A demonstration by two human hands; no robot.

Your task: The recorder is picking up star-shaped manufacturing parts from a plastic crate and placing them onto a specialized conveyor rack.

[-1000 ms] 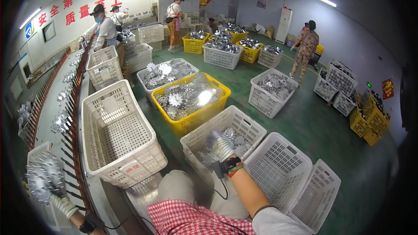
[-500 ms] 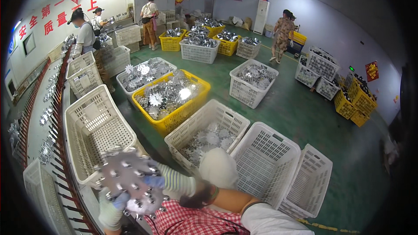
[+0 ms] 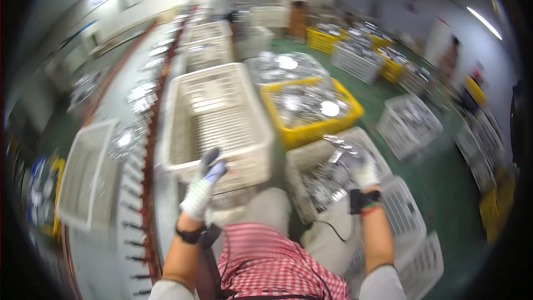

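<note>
Biggest of all, the long bench [image 3: 102, 250] ran off to the left of the left fingers, right up the room! Next came the big white crate [image 3: 244, 169], its near wall just beyond the left fingertips; touching or not, the blur wouldn't tell. The yellow crate [image 3: 313, 134] sat farther out, between the two sets of fingers, heaped with shine. And the smaller white crate [image 3: 294, 189], right there under the right fingers, held the goods!

Down to the hands: the left hand [image 3: 199, 193] was up, empty, its gloved fingers [image 3: 216, 171] pointing forward and a little apart. The right hand [image 3: 366, 173] was over its crate, fingertips lost against bright metal; pinching or merely touching, you couldn't tell.

Smallest last, the metal pieces [image 3: 323, 188], lying in a loose pile to the left of the right fingers, with one shiny piece [image 3: 347, 149] standing up right beside the fingertips. Stiff stuff, by the look of it, hardly fragile: probably light one by one, weighty by the armful. That gleam suggested a slippery face, and thin edges could catch a glove, so the best hold looked to be flat across the faces, thumb opposite fingers, clear of the rim.
</note>
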